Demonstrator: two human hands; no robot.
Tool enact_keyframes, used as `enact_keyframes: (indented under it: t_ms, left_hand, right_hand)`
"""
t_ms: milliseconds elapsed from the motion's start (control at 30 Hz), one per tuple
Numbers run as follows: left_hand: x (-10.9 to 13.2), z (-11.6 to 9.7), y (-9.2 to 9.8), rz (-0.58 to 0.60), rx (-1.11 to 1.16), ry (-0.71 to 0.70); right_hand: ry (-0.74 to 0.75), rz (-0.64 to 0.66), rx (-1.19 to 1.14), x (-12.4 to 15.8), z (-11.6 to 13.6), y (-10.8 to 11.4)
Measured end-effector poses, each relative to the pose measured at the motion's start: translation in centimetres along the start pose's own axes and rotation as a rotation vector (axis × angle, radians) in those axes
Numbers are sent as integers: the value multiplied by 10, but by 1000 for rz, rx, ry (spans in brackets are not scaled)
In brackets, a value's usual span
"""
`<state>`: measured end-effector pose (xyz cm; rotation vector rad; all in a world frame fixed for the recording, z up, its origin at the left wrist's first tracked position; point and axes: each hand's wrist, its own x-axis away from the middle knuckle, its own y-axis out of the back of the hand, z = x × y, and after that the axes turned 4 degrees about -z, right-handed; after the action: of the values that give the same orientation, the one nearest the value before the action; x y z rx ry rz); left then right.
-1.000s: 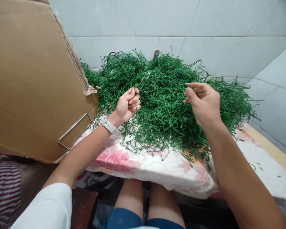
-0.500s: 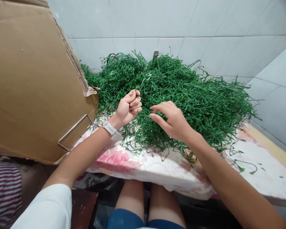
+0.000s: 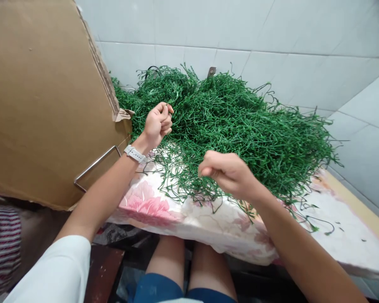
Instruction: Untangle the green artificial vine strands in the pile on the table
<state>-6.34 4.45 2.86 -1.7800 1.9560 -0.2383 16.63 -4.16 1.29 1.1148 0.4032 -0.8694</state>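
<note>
A big tangled heap of thin green plastic stems [image 3: 240, 126] lies on a floral cloth [image 3: 164, 206] against the tiled wall. My left hand [image 3: 157, 123], with a white watch on its wrist, is curled into a fist at the heap's left side and grips a few green stems. My right hand [image 3: 227, 172] is closed in a pinch above the heap's front edge, holding thin green stems pulled from the pile.
A large cardboard sheet [image 3: 44, 97] leans at the left, with a metal handle [image 3: 94, 166] below it. A striped fabric [image 3: 3, 244] shows at the lower left. My knees [image 3: 189, 269] are under the table edge. Loose green bits [image 3: 318, 225] lie at the right.
My right hand came from the heap's right side down to the front middle and closed into a pinch. My left hand moved slightly up and left, still clenched.
</note>
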Motion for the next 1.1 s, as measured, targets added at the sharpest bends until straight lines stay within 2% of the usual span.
enact_keyframes:
  t_ms: [100,200,333,400,467,567,667,833,933,1100]
  left_hand:
    - [-1,-6,2,9,3,-54]
    - [3,-3,-3,19,-10,-55]
    - [5,6,-9,15,-39,-37]
    - [4,11,-9,17,-69,-65]
    - [4,15,-10,35,-123,-119]
    - [6,21,-10,69,-280,-229]
    - [7,27,-8,67,-521,-351]
    - [-1,27,5,-131,-944,-489]
    - [-7,25,15,-160,-1152,-504]
    - [-13,26,24,-112,-1378,-433]
  right_hand:
    - [-187,-309,142,1,-14,16]
    - [-289,-559,420,9,-43,42]
    - [-407,-659,806,25,-78,75]
    - [-452,-703,887,31,-86,85]
    - [-410,-757,895,36,-89,89]
    - [-325,-786,851,36,-86,87]
    - [-361,-775,834,30,-82,79]
    - [-428,-704,859,21,-77,66]
    - [-442,-629,864,20,-75,62]
    - [-420,-593,839,22,-76,59]
